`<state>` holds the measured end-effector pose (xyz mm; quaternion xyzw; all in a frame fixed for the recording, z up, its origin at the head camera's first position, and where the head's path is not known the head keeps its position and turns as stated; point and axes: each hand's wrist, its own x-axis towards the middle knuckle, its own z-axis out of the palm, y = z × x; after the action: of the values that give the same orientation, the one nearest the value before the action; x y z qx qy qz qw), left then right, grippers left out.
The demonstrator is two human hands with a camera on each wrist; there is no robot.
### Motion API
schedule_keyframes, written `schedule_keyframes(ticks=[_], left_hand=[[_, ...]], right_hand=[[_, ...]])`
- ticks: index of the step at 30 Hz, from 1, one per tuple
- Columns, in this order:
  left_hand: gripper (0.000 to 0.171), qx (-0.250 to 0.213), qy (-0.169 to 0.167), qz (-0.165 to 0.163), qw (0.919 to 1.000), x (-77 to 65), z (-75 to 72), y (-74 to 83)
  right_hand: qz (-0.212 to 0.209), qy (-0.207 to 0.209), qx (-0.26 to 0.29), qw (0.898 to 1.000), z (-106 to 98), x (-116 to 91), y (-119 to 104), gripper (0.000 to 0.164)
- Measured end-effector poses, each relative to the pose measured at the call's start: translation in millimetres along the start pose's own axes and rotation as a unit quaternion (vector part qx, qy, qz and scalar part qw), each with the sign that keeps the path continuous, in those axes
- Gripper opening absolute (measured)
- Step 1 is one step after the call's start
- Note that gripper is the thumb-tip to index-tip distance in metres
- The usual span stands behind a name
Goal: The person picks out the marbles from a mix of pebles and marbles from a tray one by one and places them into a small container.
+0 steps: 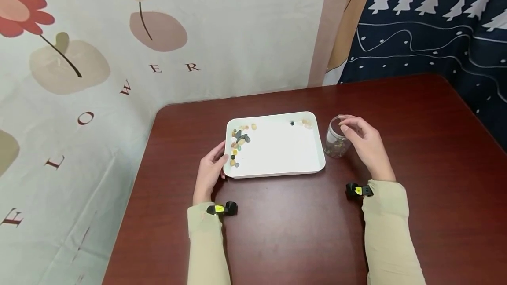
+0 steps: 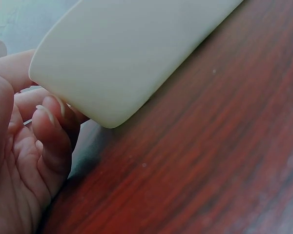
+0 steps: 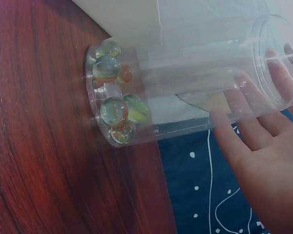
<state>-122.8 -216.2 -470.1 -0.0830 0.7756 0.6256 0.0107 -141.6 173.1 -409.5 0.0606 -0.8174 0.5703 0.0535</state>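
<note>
My left hand grips the left edge of a white tray, with the thumb by its rim and fingers below. In the left wrist view, the tray's corner stands close to those fingers. Small coloured pebbles lie along the tray's left side. My right hand is at the mouth of a clear jar, its thumb and index close together there. Several glass marbles sit at the jar's bottom. In the right wrist view, other fingers extend beside the jar wall; anything between the fingertips is hidden.
A dark bead and a few pale pebbles lie in the tray's far right corner. The tray and jar stand side by side on a reddish-brown table. Printed cloths hang behind the table.
</note>
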Motion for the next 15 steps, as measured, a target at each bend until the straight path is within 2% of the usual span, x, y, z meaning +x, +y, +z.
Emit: schedule_keyframes(ticks=[9,15], left_hand=[[0.044,0.006,0.002,0.001,1.0,-1.9,-0.2,0.9],[0.043,-0.006,-0.001,-0.003,1.0,-1.0,-0.4,-2.3]], right_hand=[[-0.003,-0.003,-0.012,1.0,-2,-2,-6,0.034],[-0.014,0.011,-0.035,0.999,-4,1,6,0.032]])
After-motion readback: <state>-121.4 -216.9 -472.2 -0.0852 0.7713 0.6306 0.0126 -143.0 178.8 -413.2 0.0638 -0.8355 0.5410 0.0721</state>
